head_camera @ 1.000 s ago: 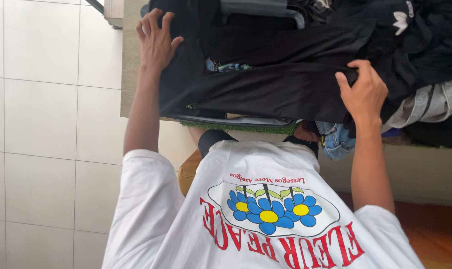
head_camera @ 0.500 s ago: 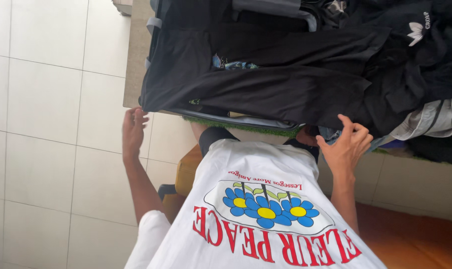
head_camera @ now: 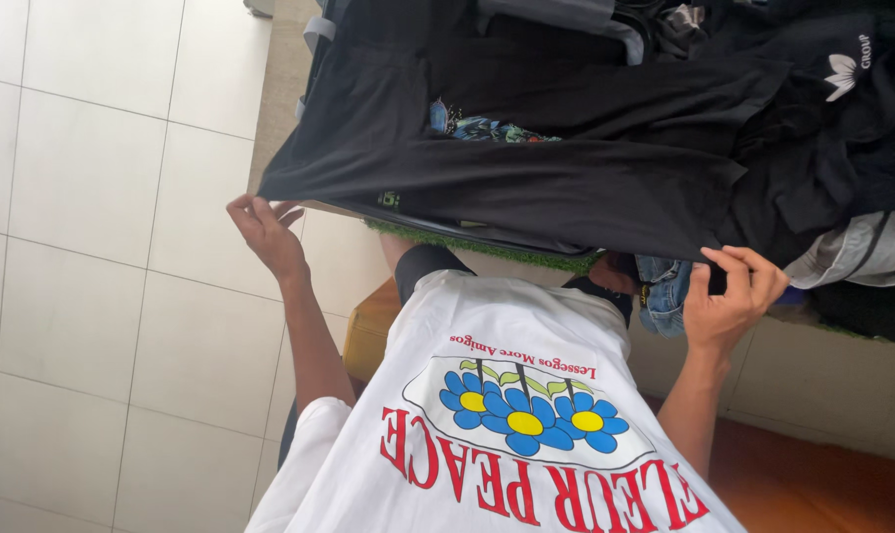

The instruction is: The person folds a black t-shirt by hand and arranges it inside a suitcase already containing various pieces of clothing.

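Black garment [head_camera: 526, 183], long and flat, spread across the top of an open suitcase [head_camera: 487, 240] packed with dark clothing, a patterned blue item [head_camera: 482, 128] showing through a gap beneath it. Left hand [head_camera: 265, 229] pinches the garment's near corner at the suitcase's left end, fingers closed on the cloth; right hand [head_camera: 729, 296] grips the hem at the opposite corner, fingers curled shut around the fabric. Beside the right hand: blue denim [head_camera: 664, 286] and a grey garment [head_camera: 862, 247] spilling from the heap.
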